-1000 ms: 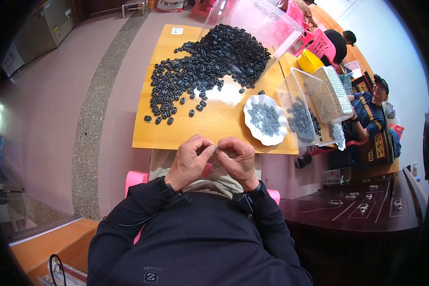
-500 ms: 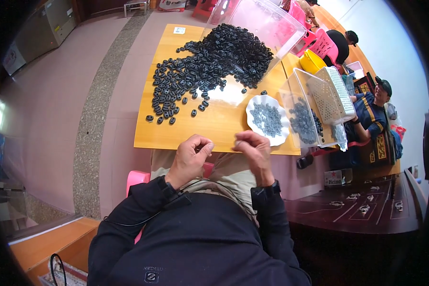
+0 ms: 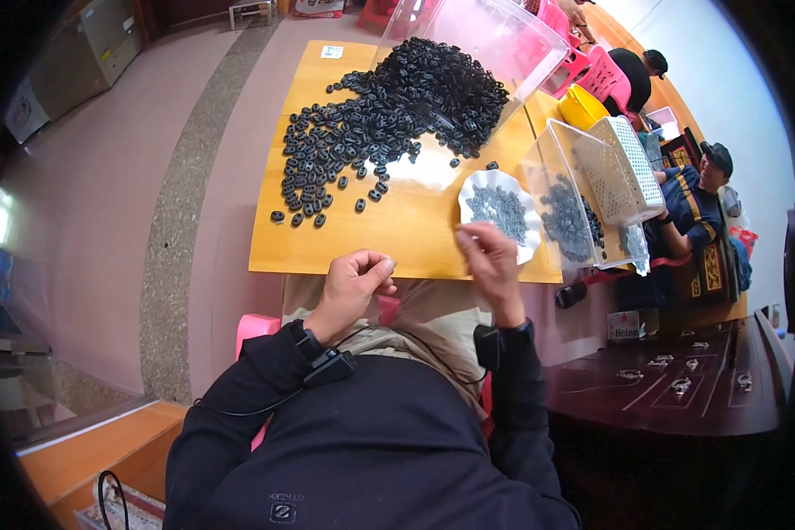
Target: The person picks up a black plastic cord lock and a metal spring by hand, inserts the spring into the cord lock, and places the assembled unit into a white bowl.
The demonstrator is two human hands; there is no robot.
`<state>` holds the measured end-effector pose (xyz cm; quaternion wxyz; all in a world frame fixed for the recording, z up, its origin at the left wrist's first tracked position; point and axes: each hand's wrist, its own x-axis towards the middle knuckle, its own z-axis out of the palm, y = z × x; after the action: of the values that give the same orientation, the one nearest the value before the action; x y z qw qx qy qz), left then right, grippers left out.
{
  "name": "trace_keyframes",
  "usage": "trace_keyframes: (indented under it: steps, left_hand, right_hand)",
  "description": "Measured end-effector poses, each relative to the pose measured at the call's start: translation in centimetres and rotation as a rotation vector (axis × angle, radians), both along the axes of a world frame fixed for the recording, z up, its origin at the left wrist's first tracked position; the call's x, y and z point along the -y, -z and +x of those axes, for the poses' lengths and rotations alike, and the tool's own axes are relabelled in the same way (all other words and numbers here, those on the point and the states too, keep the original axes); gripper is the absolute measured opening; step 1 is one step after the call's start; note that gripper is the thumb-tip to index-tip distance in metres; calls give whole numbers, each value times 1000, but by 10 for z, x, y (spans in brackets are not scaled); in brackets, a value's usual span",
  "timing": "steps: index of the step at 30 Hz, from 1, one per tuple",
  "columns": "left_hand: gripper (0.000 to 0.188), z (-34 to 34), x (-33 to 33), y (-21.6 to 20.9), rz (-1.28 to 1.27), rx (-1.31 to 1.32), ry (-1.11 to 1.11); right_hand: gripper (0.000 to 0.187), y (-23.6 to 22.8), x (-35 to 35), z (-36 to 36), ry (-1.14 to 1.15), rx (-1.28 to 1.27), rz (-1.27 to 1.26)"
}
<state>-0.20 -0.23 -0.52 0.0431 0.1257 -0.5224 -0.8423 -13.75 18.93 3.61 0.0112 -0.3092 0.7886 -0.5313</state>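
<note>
My left hand [image 3: 352, 290] is closed in a pinch just off the table's near edge. A tiny bit of something shows at its fingertips, too small to name. My right hand [image 3: 495, 265], slightly blurred, hangs over the near rim of a white wavy-edged plate [image 3: 465, 199]. Its fingers are curled together, and I cannot make out what is in them. Small greyish, see-through pieces [image 3: 501, 210] cover the plate's middle. Farther back on the table spreads a large heap of small black oval pieces with two holes [image 3: 433, 93], with loose ones trailing to the left.
Right of the plate stands a clear bin [image 3: 561, 163] with more small pieces, beside a white perforated basket [image 3: 625, 168] and a yellow bowl [image 3: 581, 108]. A large clear tub [image 3: 539, 53] lies behind the heap on the wooden table [image 3: 278, 252]. A person [image 3: 689, 199] sits at the right.
My right hand has moved right and slightly away from me, toward the plate, parting from my left hand. The left hand stays almost in place, still pinched.
</note>
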Motion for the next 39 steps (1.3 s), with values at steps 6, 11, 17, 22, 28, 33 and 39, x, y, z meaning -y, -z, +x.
trace_keyframes:
  steps: [6,11,17,22,28,33,39]
  left_hand:
    - [17,0,-2,-4,68,-1,3]
    - [18,2,0,0,86,-12,38]
    - [15,3,1,-13,233,65,12]
    - [16,4,3,-9,323,80,4]
    - [14,4,4,-7,363,118,-11]
    - [15,4,4,-6,357,132,-13]
    - [15,4,5,-9,352,127,-16]
  right_hand:
    - [13,15,40,50,-242,266,-76]
    - [11,13,41,53,-260,486,-135]
    - [11,19,37,53,-241,515,-254]
    - [11,21,36,56,-210,597,-239]
    - [12,34,37,56,-182,618,-246]
    - [13,31,39,59,-180,623,-261]
    - [14,36,39,58,-163,581,-244]
